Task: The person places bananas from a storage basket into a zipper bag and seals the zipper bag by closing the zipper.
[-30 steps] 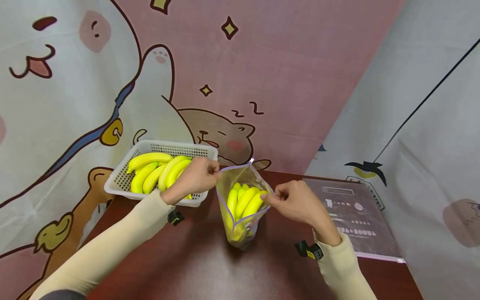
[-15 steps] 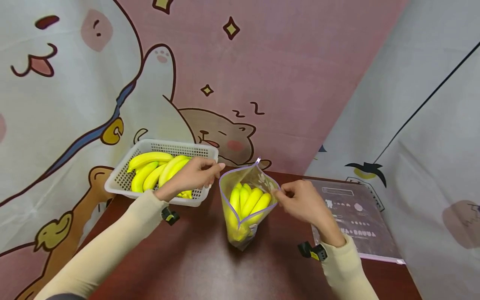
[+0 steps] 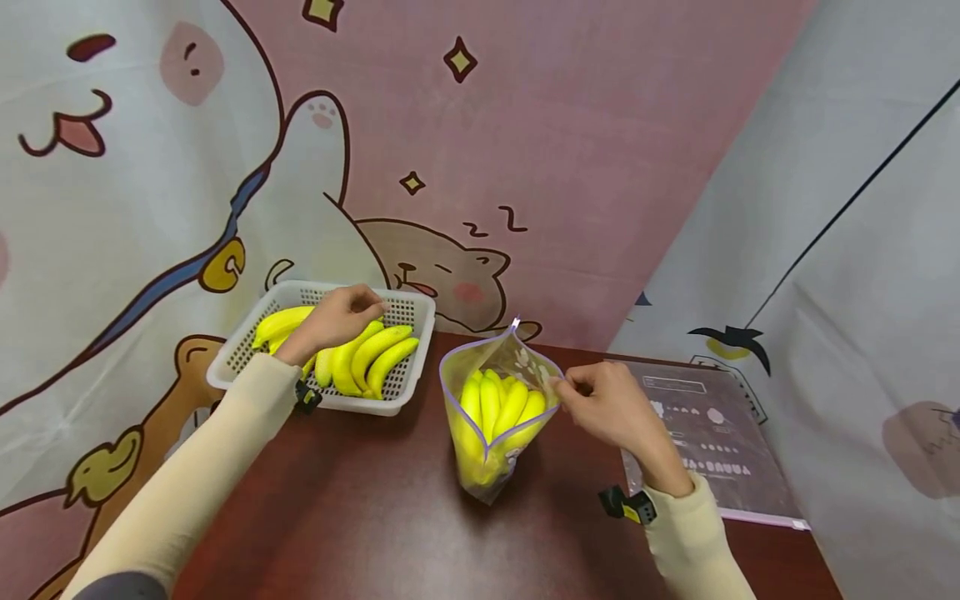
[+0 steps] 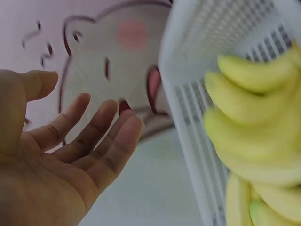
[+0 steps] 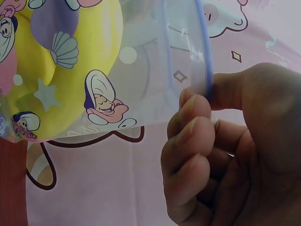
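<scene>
A clear zip bag [image 3: 480, 479] with a purple-edged mouth stands on the table, its top spread wide. Inside it is a bunch of bananas [image 3: 491, 408]. My right hand [image 3: 611, 412] pinches the bag's right edge between thumb and fingers; the right wrist view shows the printed shells and cartoon figures on the plastic. My left hand [image 3: 337, 317] is over the white basket [image 3: 390, 407], holding nothing. In the left wrist view its fingers [image 4: 110, 150] are loosely bent and apart from the bananas [image 4: 258, 122] in the basket.
A flat, translucent zip bag [image 3: 720, 442] with white print lies at the table's right side. The dark red table [image 3: 375, 517] meets a pink and white cartoon curtain [image 3: 570, 167] behind and at both sides.
My left hand has let go of the bag's left edge and moved left over the basket. The bag's mouth has widened and shifted slightly right with my right hand, which keeps its pinch.
</scene>
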Motion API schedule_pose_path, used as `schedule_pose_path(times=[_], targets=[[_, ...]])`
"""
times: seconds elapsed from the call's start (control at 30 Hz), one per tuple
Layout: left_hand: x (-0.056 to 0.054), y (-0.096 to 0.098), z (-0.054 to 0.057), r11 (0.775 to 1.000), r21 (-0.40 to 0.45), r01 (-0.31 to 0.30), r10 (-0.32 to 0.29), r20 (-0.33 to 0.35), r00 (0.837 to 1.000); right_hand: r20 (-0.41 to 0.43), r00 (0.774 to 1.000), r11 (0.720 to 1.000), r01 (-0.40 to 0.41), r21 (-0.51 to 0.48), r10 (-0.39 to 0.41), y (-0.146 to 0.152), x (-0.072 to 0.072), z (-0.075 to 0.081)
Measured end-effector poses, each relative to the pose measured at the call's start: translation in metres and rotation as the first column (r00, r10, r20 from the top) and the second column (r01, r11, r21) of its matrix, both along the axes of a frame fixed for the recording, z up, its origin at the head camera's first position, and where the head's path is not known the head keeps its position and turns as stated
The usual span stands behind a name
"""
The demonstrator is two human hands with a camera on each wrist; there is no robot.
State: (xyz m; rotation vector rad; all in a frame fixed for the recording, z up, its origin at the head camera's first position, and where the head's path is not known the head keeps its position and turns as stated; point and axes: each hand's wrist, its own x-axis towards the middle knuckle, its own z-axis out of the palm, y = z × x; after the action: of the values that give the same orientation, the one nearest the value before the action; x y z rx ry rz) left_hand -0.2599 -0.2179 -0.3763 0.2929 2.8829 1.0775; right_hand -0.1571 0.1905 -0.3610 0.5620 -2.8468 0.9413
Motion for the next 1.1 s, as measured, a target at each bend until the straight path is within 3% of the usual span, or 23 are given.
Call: schedule_pose_path(times=[0.23,0.4,0.7,0.93,1.1], targets=[[-0.024,-0.034,-0.007,0.994,-0.111,-0.015,0.022,0.063,0.998,-0.008,1.0,1.0,-0.001,-0.007,0.001,0.002,-0.001,0.0],[-0.036,-0.048,-0.01,0.977,-0.212,-0.016,0.029,0.058,0.998,-0.005,1.0,1.0,0.005,-0.015,-0.005,0.003,-0.001,0.0],[-0.061,-0.073,-0.028,0.948,-0.315,-0.036,0.068,0.093,0.993,-0.009,1.0,1.0,0.012,-0.021,-0.013,0.002,0.0,0.0],[-0.069,-0.093,-0.038,0.913,-0.405,-0.054,0.132,0.167,0.977,-0.087,0.996,1.0,0.008,-0.022,-0.01,0.0,-0.002,-0.002],[-0.073,-0.105,-0.046,0.893,-0.446,-0.058,0.171,0.218,0.961,-0.09,0.995,0.999,-0.032,-0.023,0.03,0.0,-0.002,-0.002]])
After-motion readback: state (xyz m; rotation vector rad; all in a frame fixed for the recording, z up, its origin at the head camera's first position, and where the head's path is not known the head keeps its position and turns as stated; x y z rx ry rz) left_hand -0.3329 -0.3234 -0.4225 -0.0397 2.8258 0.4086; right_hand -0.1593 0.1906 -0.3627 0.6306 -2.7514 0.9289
